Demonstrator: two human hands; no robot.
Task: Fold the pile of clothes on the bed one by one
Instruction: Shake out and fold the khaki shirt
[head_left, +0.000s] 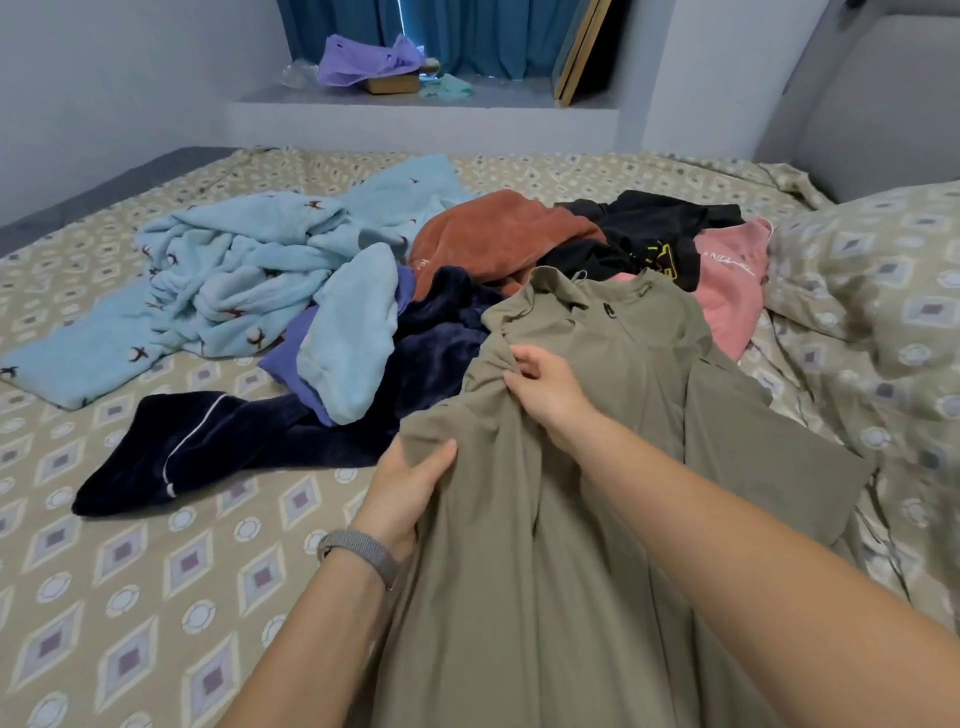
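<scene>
From the head camera, an olive shirt (597, 467) is drawn out of the pile toward the person, its collar end lying against the heap and its lower part draped down toward the camera. The left hand (410, 488) is closed on a bunched edge of the shirt at its left side, a grey band on the wrist; the right hand (545, 384) pinches a fold of the same cloth higher up, near the shoulder. Behind the shirt the rest of the pile lies loose on the bed (156, 571): a light blue fleece (249, 270) spread to the left, a dark navy garment (249, 447) trailing from under it, a rust-brown piece (498, 234), a black top (649, 234) and a pink one (732, 280) at the right. No folded stack shows anywhere on the patterned sheet, so the task looks to be at its start: the olive shirt is only being straightened, and every other garment remains to be folded.
</scene>
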